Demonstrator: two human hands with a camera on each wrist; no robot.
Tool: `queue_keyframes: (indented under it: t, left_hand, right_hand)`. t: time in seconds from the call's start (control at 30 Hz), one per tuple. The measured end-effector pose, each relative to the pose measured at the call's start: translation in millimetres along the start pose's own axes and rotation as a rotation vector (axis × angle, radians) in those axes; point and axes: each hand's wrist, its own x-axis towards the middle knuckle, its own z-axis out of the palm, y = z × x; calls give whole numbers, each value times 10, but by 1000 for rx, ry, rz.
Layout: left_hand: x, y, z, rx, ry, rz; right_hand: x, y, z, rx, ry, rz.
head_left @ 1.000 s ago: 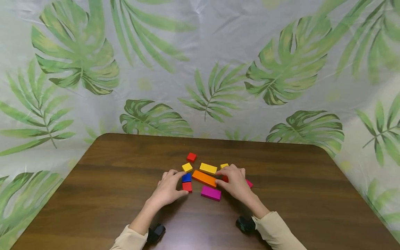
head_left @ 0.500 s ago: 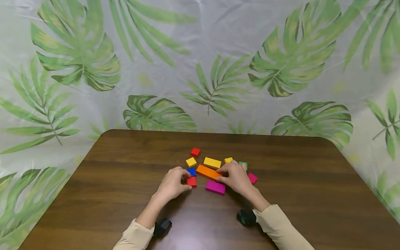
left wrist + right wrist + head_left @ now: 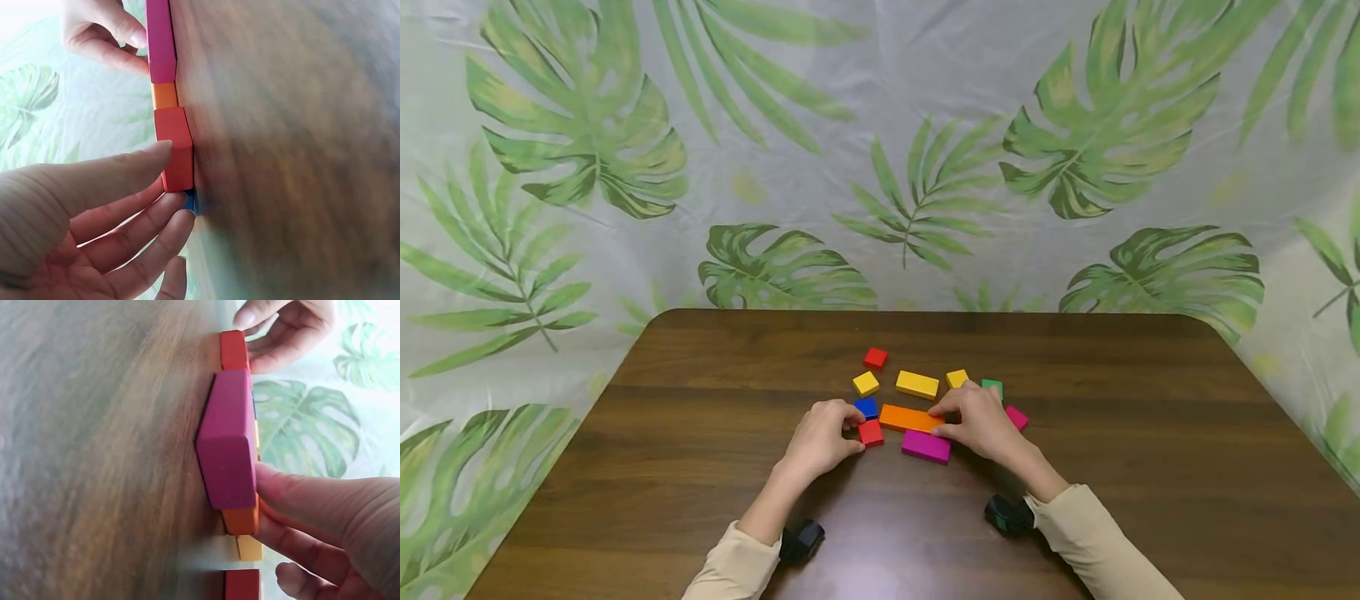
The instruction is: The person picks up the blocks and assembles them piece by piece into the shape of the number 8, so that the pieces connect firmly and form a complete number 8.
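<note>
My left hand [image 3: 823, 435] has thumb and fingers at the small red block [image 3: 871, 433], pinching it. Its fingertips reach the blue block [image 3: 866, 408] just behind. In the left wrist view the thumb presses the red block's [image 3: 175, 149] near face. My right hand [image 3: 981, 421] pinches the right end of the long orange block [image 3: 906, 418] between thumb and finger. The orange block's left end lies close beside the red and blue blocks. In front of it lies the magenta block [image 3: 926, 446], which hides much of the orange block [image 3: 242, 520] in the right wrist view.
Behind these lie a yellow square block [image 3: 866, 383], a longer yellow block [image 3: 917, 384], another yellow block [image 3: 957, 378] and a red block [image 3: 876, 357]. A green block [image 3: 993, 387] and a pink block [image 3: 1017, 417] lie by the right hand on the brown table [image 3: 737, 358].
The orange block has turned more level, its right end moving back with my right hand. My left fingers have closed in on the red block, which has shifted slightly right. The head view has shifted.
</note>
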Motion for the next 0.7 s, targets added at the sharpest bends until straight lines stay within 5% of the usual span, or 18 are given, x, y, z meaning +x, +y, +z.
queue_keyframes:
  t: [0.7]
  left_hand:
    - [-10,18,-37,-13,-87,63]
  right_hand:
    - [-389,-50,-79,-15,-79,-141]
